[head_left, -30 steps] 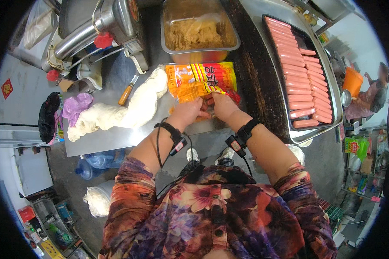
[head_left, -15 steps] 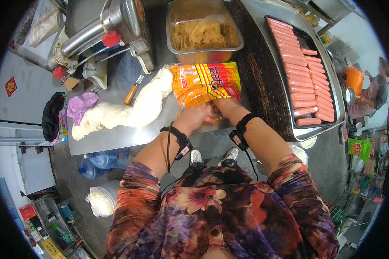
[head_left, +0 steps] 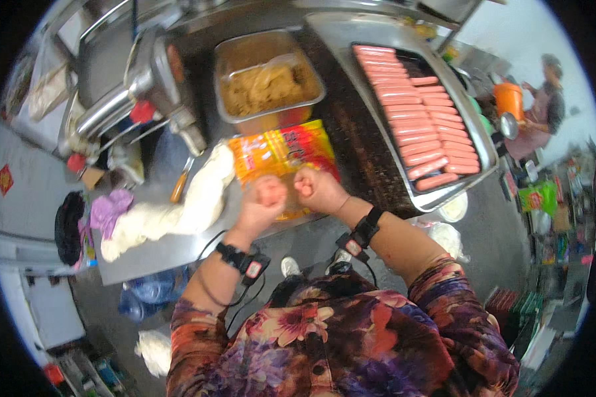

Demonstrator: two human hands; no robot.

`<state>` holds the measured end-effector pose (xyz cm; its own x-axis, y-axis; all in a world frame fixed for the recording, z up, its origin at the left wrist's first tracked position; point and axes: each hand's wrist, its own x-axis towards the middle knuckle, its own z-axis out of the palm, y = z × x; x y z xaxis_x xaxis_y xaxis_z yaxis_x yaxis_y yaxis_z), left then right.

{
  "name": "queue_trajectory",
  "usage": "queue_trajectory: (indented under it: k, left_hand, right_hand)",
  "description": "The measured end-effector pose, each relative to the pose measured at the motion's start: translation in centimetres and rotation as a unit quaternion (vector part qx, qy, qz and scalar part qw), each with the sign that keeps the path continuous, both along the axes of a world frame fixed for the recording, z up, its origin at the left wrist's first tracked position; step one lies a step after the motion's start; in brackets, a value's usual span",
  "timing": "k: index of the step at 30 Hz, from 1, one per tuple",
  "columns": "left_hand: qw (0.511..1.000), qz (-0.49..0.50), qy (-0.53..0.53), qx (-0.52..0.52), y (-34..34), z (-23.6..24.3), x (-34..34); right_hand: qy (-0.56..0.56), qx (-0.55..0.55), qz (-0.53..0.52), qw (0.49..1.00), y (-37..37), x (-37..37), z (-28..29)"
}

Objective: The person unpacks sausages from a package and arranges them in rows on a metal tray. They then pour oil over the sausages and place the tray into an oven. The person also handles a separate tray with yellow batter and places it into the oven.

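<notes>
My left hand (head_left: 263,198) and my right hand (head_left: 319,192) are curled closed, a little apart, over the front of the orange-and-red plastic package (head_left: 258,149). Motion blur hides what they hold; pinkish shapes at the fingers may be sausages or fingertips. A long lump of white dough (head_left: 198,198) lies to the left, with a crumpled purple bag (head_left: 111,210) at its end and a wooden-handled knife (head_left: 179,184) behind it. A steel pan of brown paste (head_left: 265,86) stands beyond the package. At right, pink sausages lie in rows in a dark tray (head_left: 419,126).
A steel roller machine (head_left: 112,102) stands at back left on the steel table (head_left: 139,258). A metal tray (head_left: 338,30) carries the sausage tray. Water jugs (head_left: 139,301) sit on the floor below. A person (head_left: 540,106) works beside an orange bucket (head_left: 508,100) at far right.
My hands have come out from under the package's crumpled opening and lifted apart, curled, above its front. The view has shifted, so the tabletop sits lower in the picture, and it is blurred.
</notes>
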<state>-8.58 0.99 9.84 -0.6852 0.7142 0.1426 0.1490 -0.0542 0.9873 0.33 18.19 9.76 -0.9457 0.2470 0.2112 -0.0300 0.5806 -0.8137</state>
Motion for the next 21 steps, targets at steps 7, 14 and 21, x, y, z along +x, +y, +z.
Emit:
queue_trajectory:
  k: [7,14,21]
  left_hand:
    - [0.938,0.011,-0.287,0.193,-0.1,7.4,-0.3]
    - [0.897,0.026,-0.392,0.205,3.3,12.3,0.3]
    - [0.908,0.021,-0.367,0.198,11.1,16.9,2.9]
  right_hand:
    - [-0.102,-0.42,0.028,0.901,0.9,6.0,14.3]
    - [0.01,-0.091,0.01,0.996,10.4,11.8,26.8]
    - [0.046,0.261,-0.107,0.958,24.9,10.5,28.8]
